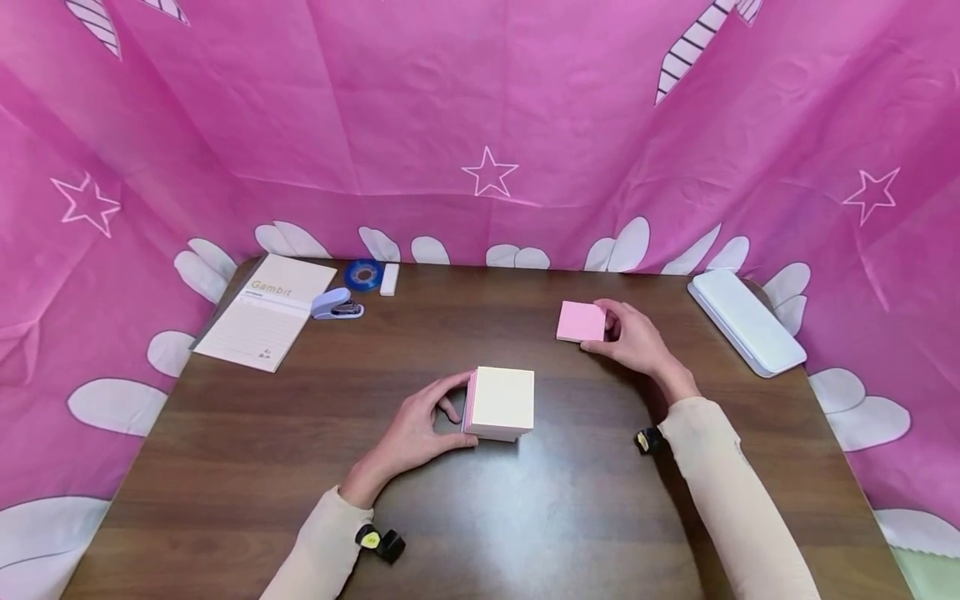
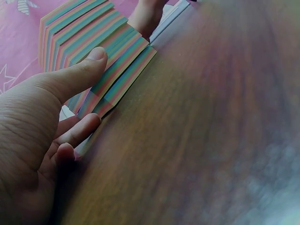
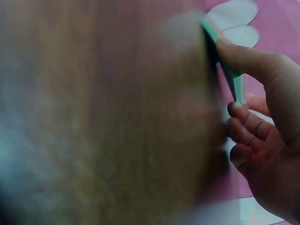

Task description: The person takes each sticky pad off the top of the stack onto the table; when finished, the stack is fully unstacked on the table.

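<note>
Paper block (image 1: 501, 402), cream top, striped sides

1. The head view looks forward and down over the whole table (image 1: 525, 517).
2. The left wrist view sits close behind the thumb (image 2: 75, 77), facing the note block (image 2: 89, 42), which the head view shares.
3. The right wrist view, blurred, sits close beside the fingers (image 3: 248, 124).

Soft, even light is filling the head view, glaring faintly off the table (image 1: 525, 517); its edges are bending. The right wrist view is blurring heavily, the left less.
</note>
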`<state>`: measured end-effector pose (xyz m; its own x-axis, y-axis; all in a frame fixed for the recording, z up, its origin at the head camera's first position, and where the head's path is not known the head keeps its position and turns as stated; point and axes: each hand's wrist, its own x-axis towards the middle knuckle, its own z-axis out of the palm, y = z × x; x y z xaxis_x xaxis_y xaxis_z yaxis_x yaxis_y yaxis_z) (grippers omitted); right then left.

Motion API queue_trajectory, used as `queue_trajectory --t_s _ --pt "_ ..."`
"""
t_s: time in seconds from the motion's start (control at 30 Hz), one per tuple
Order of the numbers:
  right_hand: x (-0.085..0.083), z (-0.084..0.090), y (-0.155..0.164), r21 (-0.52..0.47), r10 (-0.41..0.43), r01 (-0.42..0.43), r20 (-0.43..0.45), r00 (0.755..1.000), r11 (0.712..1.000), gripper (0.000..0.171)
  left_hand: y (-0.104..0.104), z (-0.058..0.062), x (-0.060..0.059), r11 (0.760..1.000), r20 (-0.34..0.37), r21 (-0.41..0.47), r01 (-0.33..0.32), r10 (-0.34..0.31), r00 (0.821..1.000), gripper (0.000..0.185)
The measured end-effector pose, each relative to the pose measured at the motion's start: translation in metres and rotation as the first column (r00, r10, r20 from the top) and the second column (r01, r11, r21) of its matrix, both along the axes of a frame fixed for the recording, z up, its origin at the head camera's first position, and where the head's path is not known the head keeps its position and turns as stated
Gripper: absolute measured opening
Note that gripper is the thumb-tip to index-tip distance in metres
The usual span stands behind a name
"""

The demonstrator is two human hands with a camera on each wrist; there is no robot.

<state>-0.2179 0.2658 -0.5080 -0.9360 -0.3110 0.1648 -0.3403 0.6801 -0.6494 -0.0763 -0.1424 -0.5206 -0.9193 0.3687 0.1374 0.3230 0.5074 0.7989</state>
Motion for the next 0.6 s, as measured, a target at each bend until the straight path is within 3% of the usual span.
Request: queue_trajectory --t_s 0.13,0.37,0.6 --pt "-0.016 -0.014 0.008 0.026 -0.008 0.008 0.01 1.0 1.0 0.096 0.001 0.0 0.0 1.0 0.02 -0.005 -0.003 0.003 1.0 0.098" --pt "-0.017 0.006 0.001 0.062 -0.082 0.075 0.122 0.989 0.995 0.088 0.001 0.003 0.0 1.0 0.02 0.0 0.004 -0.004 1.0 0.099" --pt "-0.06 -0.048 0.029 0.118 -0.123 0.11 0.112 0.986 0.987 0.107 0.0 0.002 0.0 1.0 0.032 0.002 0.007 -0.007 0.999 0.099"
